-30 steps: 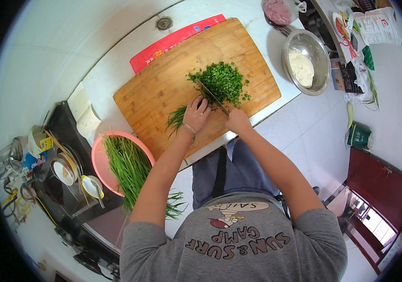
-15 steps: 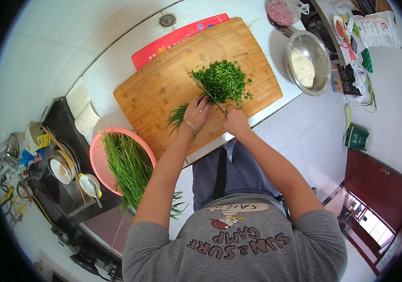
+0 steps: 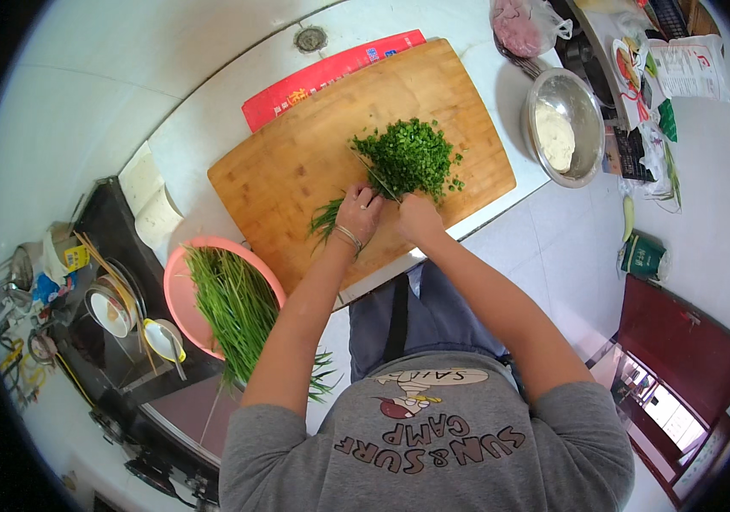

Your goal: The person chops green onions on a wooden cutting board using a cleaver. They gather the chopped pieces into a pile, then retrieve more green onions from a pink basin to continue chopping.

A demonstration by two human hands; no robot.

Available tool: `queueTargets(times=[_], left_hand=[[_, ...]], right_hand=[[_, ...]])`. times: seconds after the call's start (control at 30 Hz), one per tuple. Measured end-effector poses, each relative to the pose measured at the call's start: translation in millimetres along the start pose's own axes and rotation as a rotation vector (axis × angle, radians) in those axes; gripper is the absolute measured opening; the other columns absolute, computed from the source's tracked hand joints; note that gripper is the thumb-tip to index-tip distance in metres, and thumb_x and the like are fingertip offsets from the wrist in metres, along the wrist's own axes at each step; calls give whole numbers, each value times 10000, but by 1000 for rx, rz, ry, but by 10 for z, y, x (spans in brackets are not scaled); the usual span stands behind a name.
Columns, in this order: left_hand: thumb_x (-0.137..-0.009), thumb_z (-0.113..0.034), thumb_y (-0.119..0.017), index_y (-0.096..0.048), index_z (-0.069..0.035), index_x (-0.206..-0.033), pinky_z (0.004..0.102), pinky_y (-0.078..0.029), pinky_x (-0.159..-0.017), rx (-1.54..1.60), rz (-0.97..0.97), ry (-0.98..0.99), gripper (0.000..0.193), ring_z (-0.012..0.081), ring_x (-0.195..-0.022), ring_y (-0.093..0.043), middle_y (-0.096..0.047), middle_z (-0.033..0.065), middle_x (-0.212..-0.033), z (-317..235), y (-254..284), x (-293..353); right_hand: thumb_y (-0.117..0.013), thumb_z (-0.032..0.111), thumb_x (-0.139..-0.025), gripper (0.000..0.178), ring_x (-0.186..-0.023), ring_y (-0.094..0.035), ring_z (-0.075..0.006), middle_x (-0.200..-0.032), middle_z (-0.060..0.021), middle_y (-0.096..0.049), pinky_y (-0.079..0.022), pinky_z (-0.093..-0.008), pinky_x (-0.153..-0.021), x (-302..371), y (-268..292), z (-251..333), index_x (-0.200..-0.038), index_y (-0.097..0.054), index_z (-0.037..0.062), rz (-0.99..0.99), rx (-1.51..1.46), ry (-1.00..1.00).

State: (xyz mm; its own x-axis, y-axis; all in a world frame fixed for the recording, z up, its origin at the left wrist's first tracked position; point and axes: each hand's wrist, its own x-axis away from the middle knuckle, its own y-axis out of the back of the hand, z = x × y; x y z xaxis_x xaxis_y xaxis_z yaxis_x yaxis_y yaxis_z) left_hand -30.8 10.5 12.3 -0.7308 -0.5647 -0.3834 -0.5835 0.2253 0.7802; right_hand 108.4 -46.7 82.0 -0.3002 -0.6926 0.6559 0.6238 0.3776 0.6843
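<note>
On the wooden cutting board point(image 3: 275, 171), my left hand point(image 3: 361, 215) presses a small bunch of long green chives point(image 3: 324, 219) flat, its fingers bent over them. The uncut ends stick out to its left. My right hand point(image 3: 420, 219) is closed round the handle of a kitchen knife point(image 3: 382, 182), the handle itself mostly hidden. The blade slants away to the far left, close beside my left fingertips, between the bunch and a heap of finely chopped chives point(image 3: 412, 154). Some cut bits lie scattered around the heap.
Left of the board, a pink basin point(image 3: 179, 294) holds many long chives point(image 3: 237, 307). A metal bowl with dough point(image 3: 555, 139) stands to the right, near a bagged pinkish lump point(image 3: 519, 27). Behind the board lies a red package point(image 3: 322, 78). Bowls and chopsticks rest at far left.
My right hand and the knife have shifted slightly left along the chives. My left hand keeps its place on the bunch. The whole view has moved a little.
</note>
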Motion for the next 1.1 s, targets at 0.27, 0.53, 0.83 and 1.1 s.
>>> queueTargets(times=[0.27, 0.53, 0.83, 1.1], left_hand=[[-649, -19, -646, -575, -23, -809, 397, -484, -730, 7, -74, -23, 175, 323, -827, -537, -538, 134, -845, 26, -52, -51], [-712, -31, -660, -575, -22, -795, 400, -481, -662, 63, -81, 71, 120, 328, -797, -533, -532, 156, -859, -68, -59, -70], [-665, 3, -655, -547, -17, -788, 411, -469, -711, 83, -120, 17, 164, 348, -835, -514, -521, 155, -854, -56, -14, -97], [-651, -20, -615, -544, -44, -806, 399, -458, -814, 70, -37, 46, 172, 345, -894, -508, -513, 148, -882, 5, -49, -55]], right_hand=[[-541, 126, -740, 163, -793, -591, -435, -797, -280, -601, -482, -496, -705, -201, 31, -36, -796, -560, -26, -181, -185, 124], [-525, 187, -749, 236, -781, -583, -454, -789, -278, -600, -465, -515, -735, 202, -17, -294, -829, -531, -35, -249, -253, 173], [-513, 210, -825, 209, -680, -582, -448, -703, -256, -594, -458, -539, -639, 347, -29, -199, -800, -542, 5, -291, -28, 135], [-520, 206, -816, 226, -828, -608, -438, -841, -267, -626, -486, -518, -746, 278, -8, -114, -921, -559, 11, -101, -28, 7]])
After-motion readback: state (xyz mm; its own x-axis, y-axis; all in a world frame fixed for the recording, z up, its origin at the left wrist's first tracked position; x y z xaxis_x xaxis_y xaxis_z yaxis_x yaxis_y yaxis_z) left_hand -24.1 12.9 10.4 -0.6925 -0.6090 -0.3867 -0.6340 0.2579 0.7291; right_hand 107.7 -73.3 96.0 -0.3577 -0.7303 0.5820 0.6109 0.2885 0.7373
